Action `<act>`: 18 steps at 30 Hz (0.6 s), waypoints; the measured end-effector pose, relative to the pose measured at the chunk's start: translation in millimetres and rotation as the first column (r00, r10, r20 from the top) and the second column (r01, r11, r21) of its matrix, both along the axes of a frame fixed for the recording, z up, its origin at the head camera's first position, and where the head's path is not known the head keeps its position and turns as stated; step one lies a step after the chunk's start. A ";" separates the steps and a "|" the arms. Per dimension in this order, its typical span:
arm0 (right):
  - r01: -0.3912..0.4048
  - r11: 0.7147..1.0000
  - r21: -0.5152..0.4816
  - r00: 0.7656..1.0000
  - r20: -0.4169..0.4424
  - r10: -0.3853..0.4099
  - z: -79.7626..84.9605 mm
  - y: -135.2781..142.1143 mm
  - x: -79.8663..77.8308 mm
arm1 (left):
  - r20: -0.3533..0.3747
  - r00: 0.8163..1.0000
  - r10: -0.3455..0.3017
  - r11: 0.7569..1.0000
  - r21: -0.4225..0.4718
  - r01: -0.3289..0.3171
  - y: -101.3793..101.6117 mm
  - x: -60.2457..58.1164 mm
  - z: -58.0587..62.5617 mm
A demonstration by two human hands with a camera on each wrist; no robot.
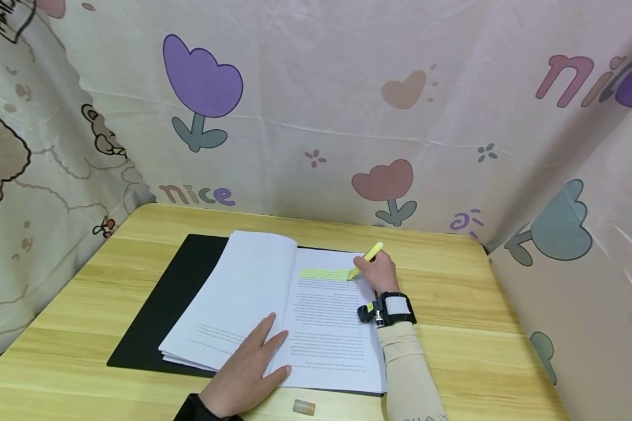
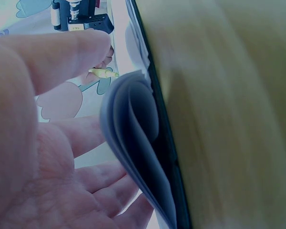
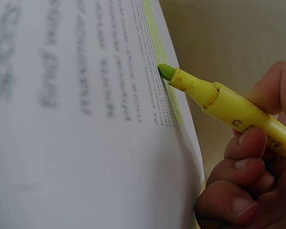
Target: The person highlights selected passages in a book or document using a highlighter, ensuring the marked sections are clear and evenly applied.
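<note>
My right hand (image 1: pixel 381 273) pinches a yellow highlighter (image 1: pixel 367 259) at the upper right of the open book's right page (image 1: pixel 326 327). In the right wrist view the highlighter (image 3: pixel 238 114) has its cap off, and its green-yellow chisel tip is at the printed lines. Yellow bands (image 1: pixel 323 274) cover the top lines of text. My left hand (image 1: pixel 247 368) rests with spread fingers on the lower middle of the book, across the fold. In the left wrist view, the curled page edges (image 2: pixel 133 119) show beside the left hand (image 2: pixel 52 138).
Under the book lies a black cover or board (image 1: pixel 158 321), showing at the left. A small brownish block (image 1: pixel 304 407) sits near the table's front edge. The wooden table (image 1: pixel 453 351) is bordered by printed cloth (image 1: pixel 305 88) at the back and sides.
</note>
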State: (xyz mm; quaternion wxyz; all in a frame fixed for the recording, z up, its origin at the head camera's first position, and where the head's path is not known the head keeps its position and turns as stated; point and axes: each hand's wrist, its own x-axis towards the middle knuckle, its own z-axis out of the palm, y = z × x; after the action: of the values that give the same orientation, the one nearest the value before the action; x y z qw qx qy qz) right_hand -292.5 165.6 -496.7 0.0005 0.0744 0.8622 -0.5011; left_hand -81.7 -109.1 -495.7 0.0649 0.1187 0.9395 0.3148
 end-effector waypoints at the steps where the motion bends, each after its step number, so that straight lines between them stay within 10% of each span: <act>1: -0.001 1.000 -0.002 1.000 -0.001 0.001 -0.1 0.0 -0.1 | -0.002 1.000 0.001 1.000 -0.002 -0.001 -0.1 0.0 -0.1; 18: -0.002 1.000 -0.002 1.000 0.005 0.002 -0.2 1.3 -1.2 | 0.007 1.000 0.004 1.000 0.003 -0.004 1.3 0.3 2.1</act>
State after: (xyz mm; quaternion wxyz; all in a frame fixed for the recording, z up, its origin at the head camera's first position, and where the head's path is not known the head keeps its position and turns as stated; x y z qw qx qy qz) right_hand -293.8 166.9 -496.9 0.0035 0.0748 0.8617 -0.5019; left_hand -81.4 -107.8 -493.6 0.0674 0.1158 0.9390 0.3169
